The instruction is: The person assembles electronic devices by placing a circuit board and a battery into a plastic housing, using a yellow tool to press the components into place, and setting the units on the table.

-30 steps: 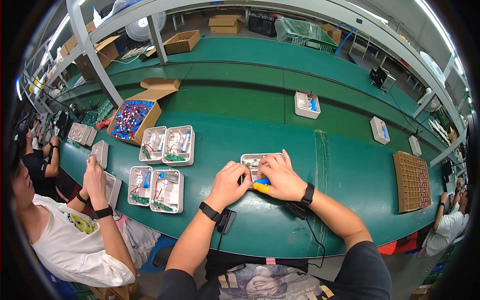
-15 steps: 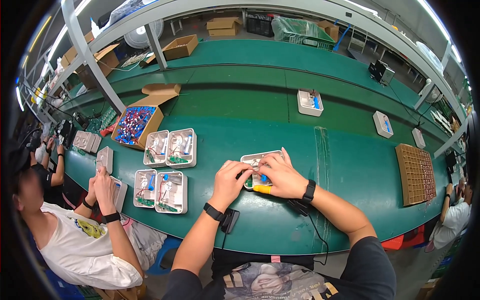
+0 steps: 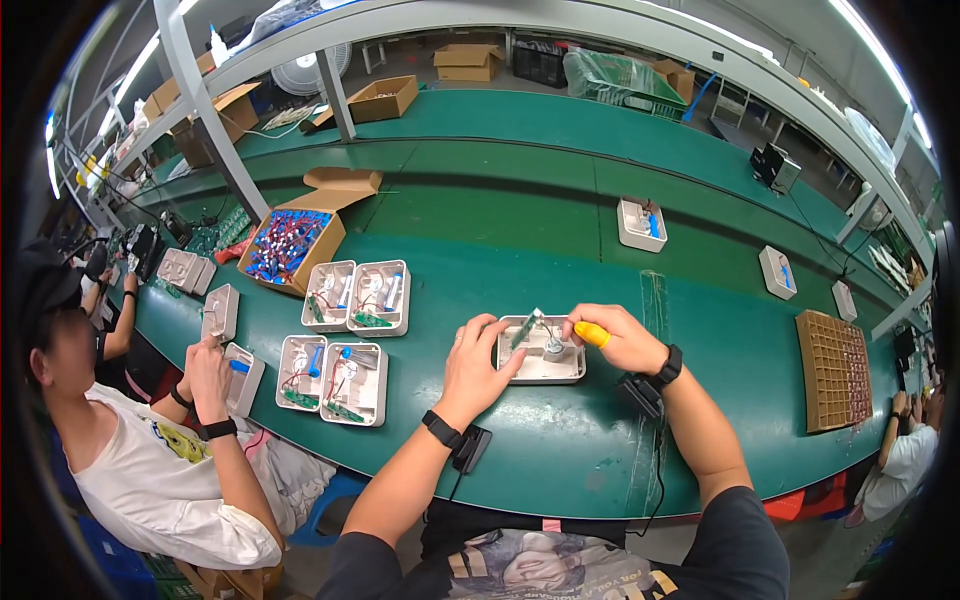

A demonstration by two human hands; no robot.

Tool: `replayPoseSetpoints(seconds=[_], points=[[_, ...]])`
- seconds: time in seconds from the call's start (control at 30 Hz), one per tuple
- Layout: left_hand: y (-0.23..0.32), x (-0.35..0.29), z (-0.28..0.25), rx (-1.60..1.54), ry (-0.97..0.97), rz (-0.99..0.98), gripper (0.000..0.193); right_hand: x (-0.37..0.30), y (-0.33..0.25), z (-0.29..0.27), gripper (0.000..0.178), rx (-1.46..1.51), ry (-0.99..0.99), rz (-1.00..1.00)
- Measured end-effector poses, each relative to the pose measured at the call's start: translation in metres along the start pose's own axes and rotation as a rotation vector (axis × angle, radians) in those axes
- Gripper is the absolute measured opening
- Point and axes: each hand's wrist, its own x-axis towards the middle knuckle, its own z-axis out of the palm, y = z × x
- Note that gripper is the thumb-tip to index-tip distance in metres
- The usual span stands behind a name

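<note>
In front of me lies an open white plastic case (image 3: 565, 377), shallow and box-shaped. A green circuit board (image 3: 526, 329) stands tilted at its left end, and a round pale part (image 3: 553, 349) sits further right inside. My left hand (image 3: 472, 368) grips the case's left end, its thumb at the near corner and its fingers beside the board. At the right end of the case, my right hand (image 3: 622, 342) has its fingers curled together; a yellow finger cot (image 3: 592, 334) covers one digit. Whatever that hand pinches is hidden.
Several filled white cases (image 3: 382, 398) stand to the left, below a carton of blue cells with wires (image 3: 290, 245). Another white case (image 3: 641, 224) lies beyond my hands. A divided cardboard tray (image 3: 833, 370) is at the right. A co-worker (image 3: 170, 440) handles cases on my left.
My hands have parted: the right moved to the case's right end, the left stayed at its left. The board now stands tilted up, and the blue part in the case no longer shows.
</note>
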Motion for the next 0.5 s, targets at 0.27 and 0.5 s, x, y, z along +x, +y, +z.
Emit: replayPoseSetpoints(seconds=[0.27, 0.5], points=[[-0.022, 0.001, 0.002, -0.254, -0.067, -0.122, 0.018, 0.016, -0.005, -0.003, 0.016, -0.321, -0.067, 0.052], [-0.051, -0.013, 0.033, -0.435, -0.062, -0.077, 0.014, 0.020, 0.050, -0.002, 0.018, -0.436, 0.067, -0.181]])
